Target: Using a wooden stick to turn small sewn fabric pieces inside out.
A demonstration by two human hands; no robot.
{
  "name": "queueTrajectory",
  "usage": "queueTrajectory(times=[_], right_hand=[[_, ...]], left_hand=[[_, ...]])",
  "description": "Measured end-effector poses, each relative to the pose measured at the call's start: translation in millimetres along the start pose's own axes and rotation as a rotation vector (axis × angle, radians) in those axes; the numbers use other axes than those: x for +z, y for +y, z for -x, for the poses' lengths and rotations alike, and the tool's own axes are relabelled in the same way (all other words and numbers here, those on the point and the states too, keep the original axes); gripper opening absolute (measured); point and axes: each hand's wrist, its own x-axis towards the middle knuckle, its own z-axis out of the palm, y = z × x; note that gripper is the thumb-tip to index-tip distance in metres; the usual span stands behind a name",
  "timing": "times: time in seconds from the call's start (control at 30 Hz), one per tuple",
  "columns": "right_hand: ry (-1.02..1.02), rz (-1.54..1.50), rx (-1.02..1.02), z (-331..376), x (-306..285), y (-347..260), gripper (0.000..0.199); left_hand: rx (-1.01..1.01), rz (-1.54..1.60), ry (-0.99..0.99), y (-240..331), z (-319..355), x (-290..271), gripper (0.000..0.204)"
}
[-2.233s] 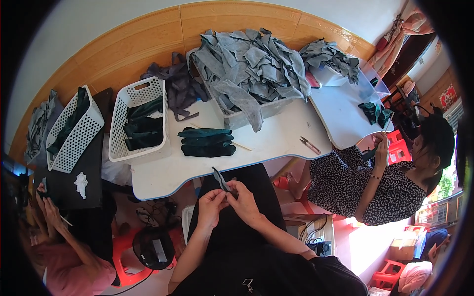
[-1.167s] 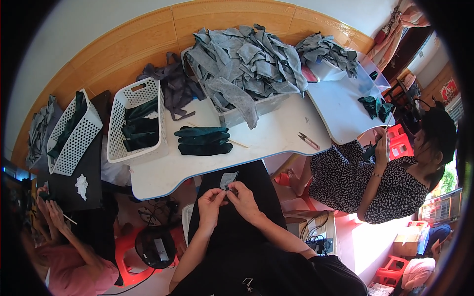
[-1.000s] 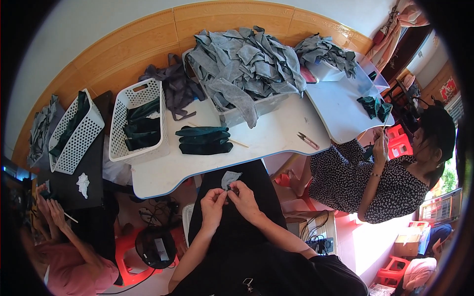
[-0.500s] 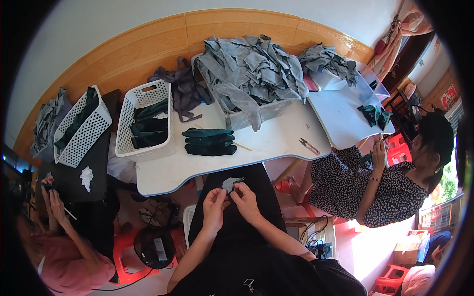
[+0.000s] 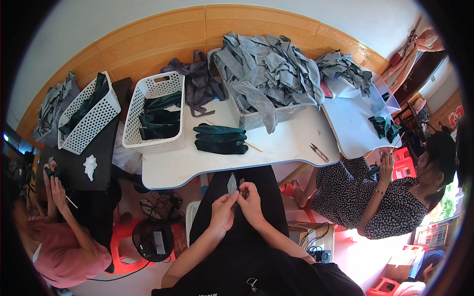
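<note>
Above my lap, a small piece of grey fabric point(image 5: 232, 183) is pinched between my two hands, its pointed end standing up past the fingers. My left hand point(image 5: 225, 211) grips it from the left with thumb and fingertips. Fingers of my right hand point(image 5: 251, 202) close on its right side, meeting the left fingertips. Just beyond, several dark green velvet pieces point(image 5: 219, 139) lie stacked on the white table point(image 5: 197, 165), a thin wooden stick point(image 5: 255, 146) poking out beside them. Thread snips point(image 5: 320, 152) rest near the table's right front edge.
A large bin point(image 5: 252, 118) heaped with grey fabric strips stands at the back. White perforated baskets point(image 5: 154, 144) hold green pieces at left. Co-workers sit on both sides: one in a pink top point(image 5: 69, 256), one in a patterned dress point(image 5: 340, 197). A black fan point(image 5: 153, 244) stands at lower left.
The grey fabric has turned from a wider bunched shape to a narrow upright point between my fingers. My hands have drawn closer together. The whole view has shifted slightly.
</note>
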Motion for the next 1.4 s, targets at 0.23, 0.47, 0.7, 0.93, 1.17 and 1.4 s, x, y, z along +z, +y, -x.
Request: queueTrajectory(times=[0.23, 0.47, 0.7, 0.93, 1.17, 1.4], right_hand=[[-0.074, -0.002, -0.131, -5, -14, -2, 0.025], [-0.108, 0.019, -0.187, -10, -16, -11, 0.025], [-0.023, 0.094, -0.28, -11, -17, 9, 0.03], [0.046, 0.174, -0.315, -26, -11, 26, 0.035], [-0.021, 0.109, -0.046, -21, 3, 36, 0.023], [-0.181, -0.431, 0.275, -4, 9, 60, 0.014]], left_hand=[[-0.167, -0.01, 0.07, 3, 8, 30, 0.028], [-0.079, -0.037, 0.09, 12, -21, 23, 0.043], [-0.097, -0.244, 0.005, -16, -11, 22, 0.045], [0.098, -0.164, 0.107, -26, -13, 41, 0.033], [0.465, -0.472, 0.191, -15, -51, 6, 0.03], [0.477, -0.689, 0.125, 12, -86, -37, 0.023]])
